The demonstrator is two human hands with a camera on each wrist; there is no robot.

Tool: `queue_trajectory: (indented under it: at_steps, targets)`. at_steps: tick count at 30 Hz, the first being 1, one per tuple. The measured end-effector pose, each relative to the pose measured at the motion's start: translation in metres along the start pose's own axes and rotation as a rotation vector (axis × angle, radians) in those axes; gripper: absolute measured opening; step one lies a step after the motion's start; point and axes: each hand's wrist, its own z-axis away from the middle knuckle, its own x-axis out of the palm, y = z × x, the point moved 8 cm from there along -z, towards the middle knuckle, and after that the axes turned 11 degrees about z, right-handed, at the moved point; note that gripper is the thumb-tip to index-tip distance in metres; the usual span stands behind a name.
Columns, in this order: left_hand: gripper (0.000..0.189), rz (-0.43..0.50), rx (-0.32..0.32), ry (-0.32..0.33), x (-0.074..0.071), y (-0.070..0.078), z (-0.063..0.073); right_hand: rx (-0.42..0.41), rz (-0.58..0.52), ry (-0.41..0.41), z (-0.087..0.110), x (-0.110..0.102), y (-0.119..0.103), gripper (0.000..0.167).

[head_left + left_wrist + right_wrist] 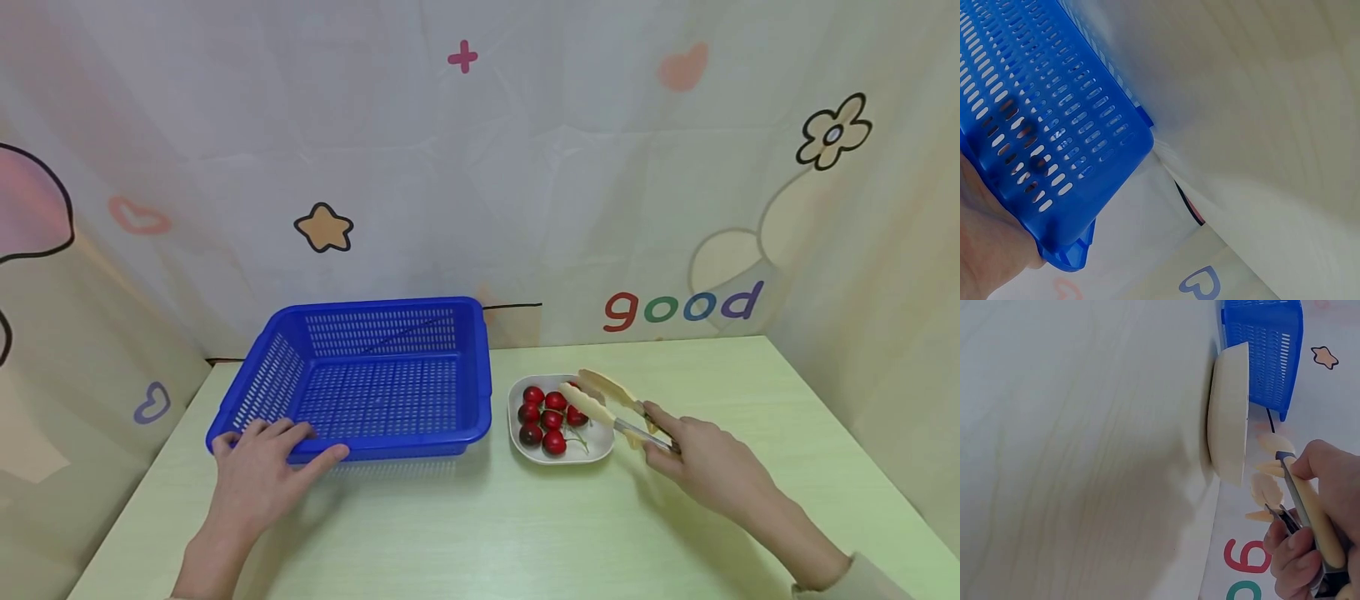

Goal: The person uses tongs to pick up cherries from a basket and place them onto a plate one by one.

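A blue plastic basket (420,446) with slotted walls stands at the left of the table. My left hand (258,475) grips its front left rim, fingers over the edge and thumb along the front. Through the slots of the basket wall (1113,172) in the left wrist view, parts of the fingers show. My right hand (712,462) holds cream-tipped metal tongs (588,406), their arms spread apart over the right side of a small white dish (597,447). Several dark red cherries (554,442), some with stems, lie in that dish.
A pale wood-grain table (450,533) carries everything. Behind it and at both sides hangs a printed curtain (525,192) with a star, hearts and the word "good". The dish sits just right of the basket.
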Motion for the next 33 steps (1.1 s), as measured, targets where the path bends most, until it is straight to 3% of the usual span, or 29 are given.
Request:
queue_trajectory:
  at_steps: [11,33]
  targets:
    - [0.068,0.006,-0.008,0.001,0.0,0.0,0.0,0.066,-0.042,0.051,-0.001,0.002,0.016,0.059]
    - [0.068,0.0,-0.008,0.011,-0.001,0.0,0.0,0.158,-0.028,0.012,-0.01,0.032,0.071,0.062]
